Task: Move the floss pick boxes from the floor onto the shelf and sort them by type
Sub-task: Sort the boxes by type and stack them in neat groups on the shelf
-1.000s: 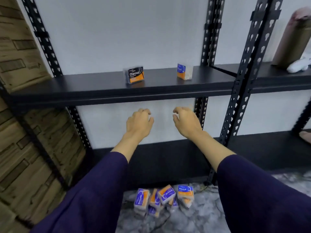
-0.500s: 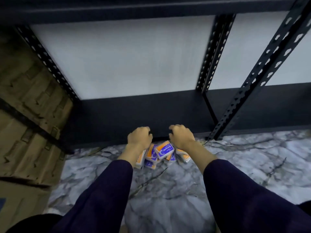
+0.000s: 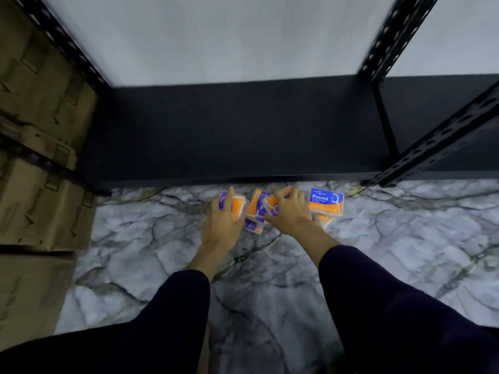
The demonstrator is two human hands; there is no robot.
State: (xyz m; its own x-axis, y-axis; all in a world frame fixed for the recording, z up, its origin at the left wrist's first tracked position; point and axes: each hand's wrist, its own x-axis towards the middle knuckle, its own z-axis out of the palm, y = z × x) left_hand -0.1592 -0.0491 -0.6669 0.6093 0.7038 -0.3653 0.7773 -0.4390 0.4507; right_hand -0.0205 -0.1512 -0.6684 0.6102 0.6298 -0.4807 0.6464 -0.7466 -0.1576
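A small pile of blue-and-orange floss pick boxes lies on the marble floor (image 3: pixel 405 238) just in front of the bottom shelf (image 3: pixel 237 130). My left hand (image 3: pixel 220 225) reaches down onto the leftmost box (image 3: pixel 239 209), fingers wrapped over its top. An orange box (image 3: pixel 270 204) in the middle of the pile sits between the thumb and fingers of my right hand (image 3: pixel 291 215). A box labelled "Round" (image 3: pixel 326 202) lies face up just right of that hand, on top of another box. More boxes (image 3: pixel 255 226) show between my hands, partly hidden.
The black bottom shelf is bare, with a white wall behind it. Perforated black uprights (image 3: pixel 432 141) stand at the right. Stacked cardboard cartons (image 3: pixel 40 157) fill the left side, close to the pile. The upper shelf is out of view.
My view has dropped from the upper shelf to the floor. Both hands have come down from mid-air onto the pile and now hold boxes.
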